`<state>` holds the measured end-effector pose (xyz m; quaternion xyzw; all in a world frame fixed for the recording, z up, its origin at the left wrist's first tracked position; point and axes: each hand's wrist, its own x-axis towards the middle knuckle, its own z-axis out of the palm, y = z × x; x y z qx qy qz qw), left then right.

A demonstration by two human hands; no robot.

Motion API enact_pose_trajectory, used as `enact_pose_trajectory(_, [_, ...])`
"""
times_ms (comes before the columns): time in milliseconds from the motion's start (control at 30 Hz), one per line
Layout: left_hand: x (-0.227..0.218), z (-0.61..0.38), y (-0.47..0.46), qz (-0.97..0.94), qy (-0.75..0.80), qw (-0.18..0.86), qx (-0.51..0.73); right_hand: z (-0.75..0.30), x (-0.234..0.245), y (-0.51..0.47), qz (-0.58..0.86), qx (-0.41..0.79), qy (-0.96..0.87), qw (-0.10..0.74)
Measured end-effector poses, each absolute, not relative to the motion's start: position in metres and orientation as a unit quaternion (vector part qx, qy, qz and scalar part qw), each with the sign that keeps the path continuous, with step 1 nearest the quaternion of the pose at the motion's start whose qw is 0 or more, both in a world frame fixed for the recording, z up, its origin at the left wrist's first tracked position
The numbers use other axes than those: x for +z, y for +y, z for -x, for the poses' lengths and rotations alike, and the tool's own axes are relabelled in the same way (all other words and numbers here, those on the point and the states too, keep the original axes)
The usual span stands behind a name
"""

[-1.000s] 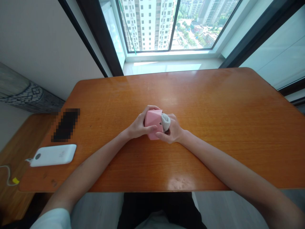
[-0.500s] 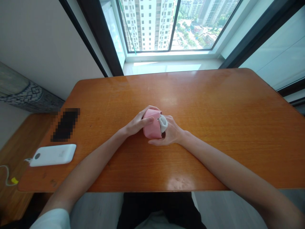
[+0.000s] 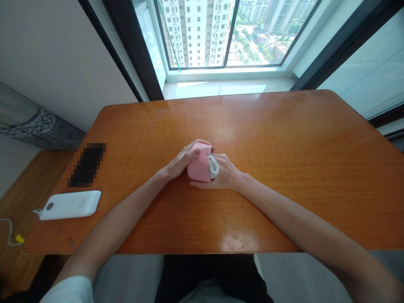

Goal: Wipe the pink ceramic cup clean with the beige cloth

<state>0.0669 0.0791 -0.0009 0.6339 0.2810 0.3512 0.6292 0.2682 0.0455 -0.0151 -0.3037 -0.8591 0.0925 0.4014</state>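
Observation:
A small pink box (image 3: 198,167), open at its right end, is held over the middle of the table. A white rolled bundle (image 3: 213,166), cloth-like in look, pokes partly out of that end. My left hand (image 3: 184,159) is closed around the box from the left, its thumb lying on the top face. At the open end, my right hand (image 3: 224,171) is wrapped round from the right, against the bundle. Its thumb runs along the box's near lower edge, while its other fingers are mostly hidden behind the bundle and box.
The brown wooden table (image 3: 284,168) stands before a window (image 3: 227,33). On its left side lie a white power bank-like device (image 3: 71,205) with a cable plugged in and a dark pixelated object (image 3: 86,165). A patterned curtain (image 3: 41,122) hangs farther left.
The white bundle sits deeper in the pink box than before. My right hand has shifted slightly left, and my left thumb has slid back along the top of the box.

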Motion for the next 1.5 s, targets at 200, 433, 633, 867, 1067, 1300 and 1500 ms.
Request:
enact_pose_trajectory(200, [0.002, -0.068, 0.078, -0.639, 0.284, 0.628, 0.341, -0.266, -0.017, 0.045, 0.286, 0.098, -0.852, 0.427])
enact_pose_trajectory(433, [-0.006, -0.073, 0.075, -0.62, 0.265, 0.634, 0.378, -0.263, -0.016, 0.046, 0.255, 0.099, -0.846, 0.458])
enact_pose_trajectory(633, [-0.016, -0.075, 0.072, -0.687, 0.263, 0.476, 0.482, -0.262, -0.01, 0.046, 0.246, 0.106, -0.827, 0.495])
enact_pose_trajectory(867, [-0.017, -0.065, 0.079, -0.822, 0.197, 0.25, 0.473, -0.267, -0.005, 0.045, 0.289, 0.284, -0.757, 0.512])
enact_pose_trajectory(1067, [-0.028, -0.06, 0.092, -0.875, 0.165, 0.161, 0.426, -0.274, 0.004, 0.051, 0.363, 0.439, -0.628, 0.53])
enact_pose_trajectory(1300, [-0.037, -0.064, 0.091, -0.889, 0.21, 0.112, 0.39, -0.277, 0.003, 0.06, 0.356, 0.564, -0.54, 0.514])
enact_pose_trajectory(1500, [-0.034, -0.062, 0.092, -0.904, 0.208, 0.082, 0.364, -0.279, -0.006, 0.073, 0.344, 0.641, -0.459, 0.511])
